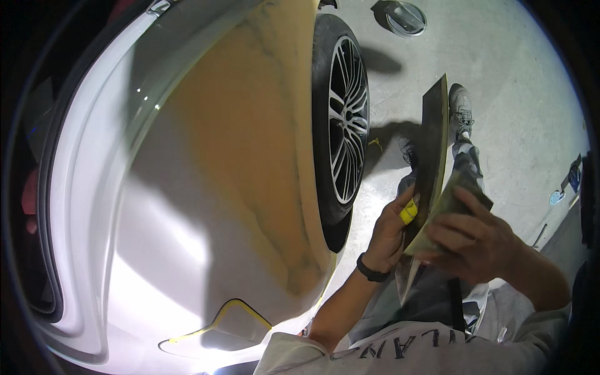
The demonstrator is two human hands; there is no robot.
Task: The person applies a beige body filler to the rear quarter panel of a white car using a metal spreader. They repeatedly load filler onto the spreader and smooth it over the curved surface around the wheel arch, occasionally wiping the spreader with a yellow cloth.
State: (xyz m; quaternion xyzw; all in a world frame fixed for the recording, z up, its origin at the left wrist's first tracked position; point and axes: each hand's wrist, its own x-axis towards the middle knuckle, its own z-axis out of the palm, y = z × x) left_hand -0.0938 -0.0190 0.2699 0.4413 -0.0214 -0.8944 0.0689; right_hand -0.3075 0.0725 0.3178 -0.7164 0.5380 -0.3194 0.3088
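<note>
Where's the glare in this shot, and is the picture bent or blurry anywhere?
Head view: strong glare on the white car body at lower left, with a dark shadow across the panel above it; fisheye bends the car's edges and the wheel, with black corners; the left hand, right hand and long sanding board look fairly sharp; shadows fall on the concrete floor.

1 white car (pixel 94 187), 1 wheel (pixel 342 128), 1 sanding board (pixel 432 147), 1 sandpaper sheet (pixel 445 209), 2 hands (pixel 390 234), 1 round floor cover (pixel 406 17).

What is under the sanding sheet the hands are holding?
Under the sanding sheet lie grey concrete floor, the person's trouser leg and shoe. The floor directly beneath the sheet is covered.
</note>
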